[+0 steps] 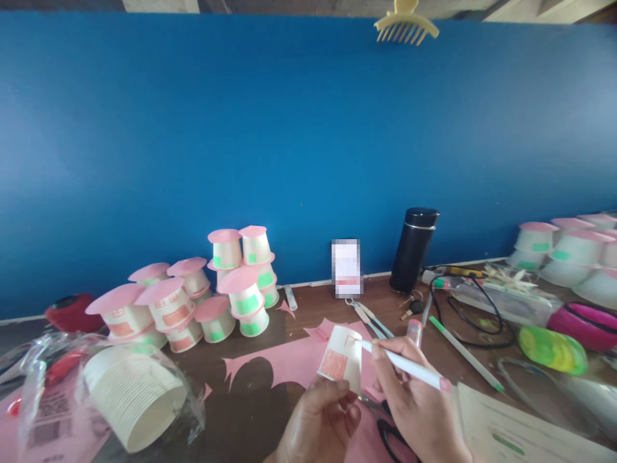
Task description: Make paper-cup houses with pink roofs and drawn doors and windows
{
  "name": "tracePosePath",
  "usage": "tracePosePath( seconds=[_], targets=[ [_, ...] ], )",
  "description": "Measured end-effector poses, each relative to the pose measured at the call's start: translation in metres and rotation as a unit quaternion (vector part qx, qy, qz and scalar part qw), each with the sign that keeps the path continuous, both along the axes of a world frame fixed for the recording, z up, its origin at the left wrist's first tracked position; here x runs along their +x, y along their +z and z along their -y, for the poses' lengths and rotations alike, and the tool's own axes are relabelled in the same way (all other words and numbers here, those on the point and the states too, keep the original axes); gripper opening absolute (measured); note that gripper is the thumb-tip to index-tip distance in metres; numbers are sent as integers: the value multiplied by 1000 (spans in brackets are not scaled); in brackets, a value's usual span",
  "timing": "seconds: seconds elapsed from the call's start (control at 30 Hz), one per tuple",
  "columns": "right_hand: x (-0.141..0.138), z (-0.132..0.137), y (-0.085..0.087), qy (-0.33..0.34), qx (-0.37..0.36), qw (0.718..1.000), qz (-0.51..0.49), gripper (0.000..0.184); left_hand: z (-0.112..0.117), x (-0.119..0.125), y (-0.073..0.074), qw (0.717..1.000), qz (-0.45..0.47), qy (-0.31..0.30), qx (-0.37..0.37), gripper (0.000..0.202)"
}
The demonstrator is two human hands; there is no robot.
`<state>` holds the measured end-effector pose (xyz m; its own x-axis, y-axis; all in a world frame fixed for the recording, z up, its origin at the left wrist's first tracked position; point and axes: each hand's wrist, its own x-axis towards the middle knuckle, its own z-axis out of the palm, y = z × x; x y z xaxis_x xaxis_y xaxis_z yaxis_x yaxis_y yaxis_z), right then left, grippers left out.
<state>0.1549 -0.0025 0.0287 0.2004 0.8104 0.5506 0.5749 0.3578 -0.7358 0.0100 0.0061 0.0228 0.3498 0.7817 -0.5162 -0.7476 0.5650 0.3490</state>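
Note:
My left hand [321,415] grips a white paper cup [353,366] by its lower end, with the cup tilted. A coloured-in pinkish-red block and a small outlined shape show on the cup's side. In my right hand [409,392] is a white felt-tip pen [407,365] with a pink end, its tip at the small outline on the cup. Below the hands lies pink paper [299,354] with round cut-outs along its edge. Black-handled scissors [388,434] rest on it, partly hidden by my right hand.
Decorated cups with pink paper tops [168,302] stand in stacks at left, and more cups [573,247] at far right. A bagged stack of plain cups [135,392] lies front left. A black bottle [414,251], keys [411,308], a green marker [465,354] and a cable [482,344] occupy the right.

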Motion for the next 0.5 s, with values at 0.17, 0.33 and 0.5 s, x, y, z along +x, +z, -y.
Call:
tracePosePath(
  seconds=[0.17,0.33,0.5],
  targets=[
    [-1,-1,1,2,2,1000,0,17,1,0,3,1000,3,-6,-7,13],
    [-1,-2,0,1,4,1000,9,17,2,0,3,1000,3,-6,-3,12],
    [0,0,0,-2,7,1000,16,17,2,0,2,1000,-1,-9,3,12]
  ],
)
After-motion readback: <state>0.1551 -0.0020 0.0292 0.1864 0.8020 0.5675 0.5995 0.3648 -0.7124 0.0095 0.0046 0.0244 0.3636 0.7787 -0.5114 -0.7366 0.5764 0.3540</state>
